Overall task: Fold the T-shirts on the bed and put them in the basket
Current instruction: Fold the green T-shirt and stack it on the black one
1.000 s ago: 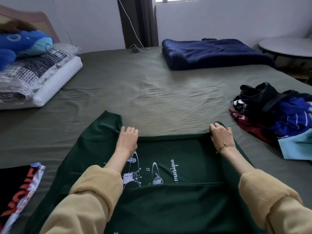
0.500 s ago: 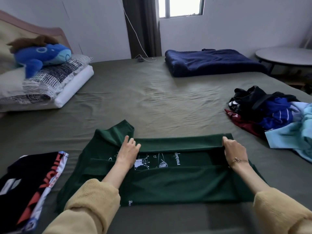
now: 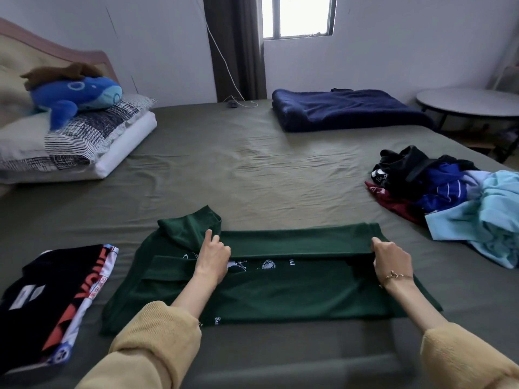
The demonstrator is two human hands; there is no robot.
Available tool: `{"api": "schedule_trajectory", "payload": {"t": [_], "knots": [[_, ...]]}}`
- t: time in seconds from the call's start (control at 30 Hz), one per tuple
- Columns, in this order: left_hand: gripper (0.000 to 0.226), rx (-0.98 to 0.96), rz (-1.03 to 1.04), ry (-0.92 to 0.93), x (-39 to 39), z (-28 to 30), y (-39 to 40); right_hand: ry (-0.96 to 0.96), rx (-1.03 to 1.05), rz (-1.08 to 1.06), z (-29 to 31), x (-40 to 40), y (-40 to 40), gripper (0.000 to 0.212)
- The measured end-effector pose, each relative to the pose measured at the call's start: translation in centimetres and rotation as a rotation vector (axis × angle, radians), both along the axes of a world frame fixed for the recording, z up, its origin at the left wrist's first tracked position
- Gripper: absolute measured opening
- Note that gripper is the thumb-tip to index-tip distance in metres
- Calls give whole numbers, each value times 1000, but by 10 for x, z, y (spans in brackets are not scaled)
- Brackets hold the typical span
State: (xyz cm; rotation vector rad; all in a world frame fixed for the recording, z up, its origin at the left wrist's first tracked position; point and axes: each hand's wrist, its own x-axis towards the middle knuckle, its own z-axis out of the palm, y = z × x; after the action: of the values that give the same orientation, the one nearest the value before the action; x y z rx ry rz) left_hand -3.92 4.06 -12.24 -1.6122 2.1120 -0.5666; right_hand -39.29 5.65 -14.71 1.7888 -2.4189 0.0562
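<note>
Green T-shirt (image 3: 280,293) flat on bed (image 3: 252,169), near edge. Left hand (image 3: 213,255) and right hand (image 3: 391,259) each pinch folded-over far edge, grip closed on cloth. Sleeve bunched beyond left hand. Folded black shirt (image 3: 53,299) left, clothes pile (image 3: 449,192) right, bare sheet beyond.

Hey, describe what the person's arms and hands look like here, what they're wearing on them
Both arms wear soft, fuzzy mustard-yellow sleeves, pushed up so the forearms are bare. The left hand is bare, with no ring or watch showing. The right hand has a thin gold-coloured chain bracelet with a small charm at the wrist. No gloves on either.
</note>
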Motion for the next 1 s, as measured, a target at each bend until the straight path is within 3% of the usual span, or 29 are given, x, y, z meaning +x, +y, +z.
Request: {"api": "schedule_trajectory", "payload": {"t": [0.13, 0.23, 0.3, 0.43, 0.5, 0.6, 0.7, 0.83, 1.0], "knots": [[27, -4, 30, 46, -5, -1, 6, 127, -5, -10, -3, 7, 8, 21], [30, -29, 20, 100, -12, -7, 11, 69, -96, 48, -9, 14, 6, 10], [38, -47, 13, 236, -17, -14, 10, -13, -160, 152, -9, 23, 1, 20], [56, 251, 87, 651, -29, -32, 6, -216, 173, 319, -10, 45, -11, 54], [56, 374, 119, 676, -32, -39, 6, -247, 348, 329, -15, 48, -12, 56], [53, 387, 131, 663, -33, -41, 5, -286, 382, 265, -19, 46, -10, 57], [51, 278, 135, 729, -32, -34, 3, -221, 327, 311, -18, 51, -13, 57], [35, -73, 58, 640, -18, -23, -5, -236, 216, 437, -18, 85, -26, 51], [14, -227, 250, 994, 31, -18, -16, -329, 142, 605, -13, 166, -60, 40]]}}
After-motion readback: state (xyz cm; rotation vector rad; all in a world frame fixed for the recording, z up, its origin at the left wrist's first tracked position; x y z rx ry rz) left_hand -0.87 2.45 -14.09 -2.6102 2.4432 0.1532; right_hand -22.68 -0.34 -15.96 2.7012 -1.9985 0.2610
